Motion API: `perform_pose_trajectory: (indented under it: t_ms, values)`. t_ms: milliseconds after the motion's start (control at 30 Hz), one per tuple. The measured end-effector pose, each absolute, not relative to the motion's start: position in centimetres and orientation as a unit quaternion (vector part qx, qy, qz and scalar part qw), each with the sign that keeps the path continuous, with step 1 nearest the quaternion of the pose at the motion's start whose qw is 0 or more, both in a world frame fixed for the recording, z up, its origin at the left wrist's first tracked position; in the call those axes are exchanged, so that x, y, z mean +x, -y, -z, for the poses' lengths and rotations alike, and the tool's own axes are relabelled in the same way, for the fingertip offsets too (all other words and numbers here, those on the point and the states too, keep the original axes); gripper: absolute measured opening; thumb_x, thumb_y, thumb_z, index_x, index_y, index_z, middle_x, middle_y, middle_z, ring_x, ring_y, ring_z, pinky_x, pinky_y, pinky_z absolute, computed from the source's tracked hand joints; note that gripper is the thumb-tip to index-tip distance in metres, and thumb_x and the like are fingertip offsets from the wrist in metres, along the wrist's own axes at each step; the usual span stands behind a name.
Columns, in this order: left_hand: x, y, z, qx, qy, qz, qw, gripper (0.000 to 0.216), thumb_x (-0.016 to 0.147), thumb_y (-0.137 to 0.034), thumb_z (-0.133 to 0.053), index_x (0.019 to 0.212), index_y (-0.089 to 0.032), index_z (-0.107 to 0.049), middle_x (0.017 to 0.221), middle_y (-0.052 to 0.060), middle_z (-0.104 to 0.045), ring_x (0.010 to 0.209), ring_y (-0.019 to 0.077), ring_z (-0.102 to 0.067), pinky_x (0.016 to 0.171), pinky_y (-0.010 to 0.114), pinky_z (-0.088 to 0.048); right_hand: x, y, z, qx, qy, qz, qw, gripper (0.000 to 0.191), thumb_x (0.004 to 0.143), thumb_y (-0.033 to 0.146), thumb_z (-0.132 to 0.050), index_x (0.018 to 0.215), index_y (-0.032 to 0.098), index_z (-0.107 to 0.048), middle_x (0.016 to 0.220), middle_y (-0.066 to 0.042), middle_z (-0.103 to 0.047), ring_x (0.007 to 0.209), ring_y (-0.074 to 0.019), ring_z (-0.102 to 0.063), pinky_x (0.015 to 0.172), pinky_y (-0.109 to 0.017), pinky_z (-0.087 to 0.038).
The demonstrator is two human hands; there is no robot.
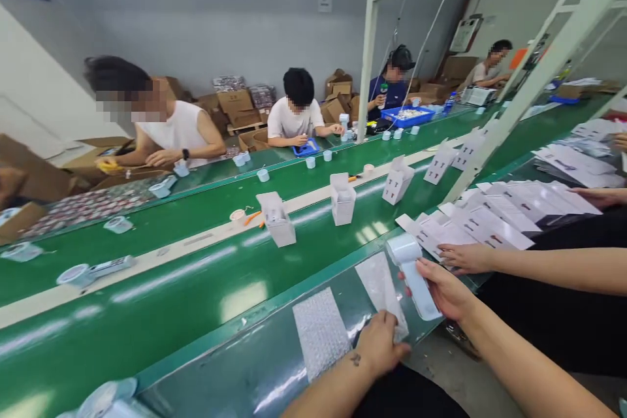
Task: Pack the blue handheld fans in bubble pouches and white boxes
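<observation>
My right hand (pixel 448 290) grips a light-blue handled measuring cup (pixel 420 284), its round head pointing up and away, over the near edge of the bench. My left hand (pixel 382 343) has its fingers curled on the lower end of a translucent bubble-wrap bag (pixel 377 277), which lies on the bench top. To the left of that bag, flat and untouched, is another bubble-wrap bag (pixel 321 326). Part of the first bag is hidden behind my left fingers.
Beyond the bench runs a green conveyor (pixel 196 300) with open white boxes (pixel 343 199). Flat printed cartons (pixel 490 219) overlap at right, where a co-worker's hand (pixel 465 258) rests. More blue cups (pixel 105 398) sit at the lower left. A white frame post (pixel 533 85) crosses the right side.
</observation>
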State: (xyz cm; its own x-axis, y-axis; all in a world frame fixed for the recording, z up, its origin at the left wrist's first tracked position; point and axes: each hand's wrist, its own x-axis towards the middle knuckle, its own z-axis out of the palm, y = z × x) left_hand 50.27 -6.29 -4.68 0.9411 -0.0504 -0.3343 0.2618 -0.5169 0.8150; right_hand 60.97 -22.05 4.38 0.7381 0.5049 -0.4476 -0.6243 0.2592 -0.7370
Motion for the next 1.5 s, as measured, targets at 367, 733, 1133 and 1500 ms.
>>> perform_pose_trajectory:
  t_ms: [367, 733, 1133, 1500]
  values:
    - [63.0, 2.4, 7.5, 0.932, -0.199, 0.13, 0.275, 0.014, 0.079, -0.014, -0.063, 0.092, -0.016, -0.067, 0.12, 0.014, -0.059, 0.121, 0.0306, -0.049, 0.098, 0.038, -0.04, 56.7, 28.0, 3.4, -0.326, -0.218, -0.434, 0.811, 0.029, 0.079, 0.037, -0.075, 0.086, 0.008, -0.072, 0.074, -0.01, -0.073, 0.061, -0.019, -0.07, 0.049, -0.026, -0.059]
    - [60.8, 3.4, 8.1, 0.916, -0.252, 0.103, 0.296, 0.007, 0.076, -0.013, -0.064, 0.081, -0.017, -0.062, 0.082, 0.007, -0.069, 0.08, 0.0231, -0.067, 0.07, 0.029, -0.045, 62.6, 23.3, 4.7, -0.184, -0.202, -0.509, 0.816, 0.033, 0.075, 0.037, -0.08, 0.091, 0.01, -0.069, 0.079, -0.008, -0.075, 0.071, -0.0176, -0.073, 0.059, -0.023, -0.059]
    - [51.1, 1.8, -3.7, 0.946, 0.02, -0.053, 0.319, 0.031, 0.085, -0.014, -0.044, 0.103, -0.02, -0.069, 0.104, 0.013, -0.07, 0.095, 0.0256, -0.065, 0.083, 0.038, -0.053, 60.1, 19.4, -3.5, -0.359, 0.026, -0.557, 0.749, 0.049, 0.06, 0.041, -0.087, 0.098, 0.016, -0.067, 0.074, -0.002, -0.068, 0.054, -0.0144, -0.064, 0.051, -0.025, -0.053]
    - [45.0, -1.2, -2.6, 0.573, -0.426, -0.235, 0.66, 0.047, 0.053, -0.039, -0.08, 0.091, -0.017, -0.062, 0.071, -0.002, -0.06, 0.063, 0.0149, -0.059, 0.061, 0.027, -0.049, 54.0, 15.5, -4.9, -0.478, 0.218, -0.518, 0.675, 0.049, 0.07, 0.044, -0.081, 0.111, 0.02, -0.071, 0.11, -0.008, -0.068, 0.101, -0.0244, -0.063, 0.097, -0.041, -0.043]
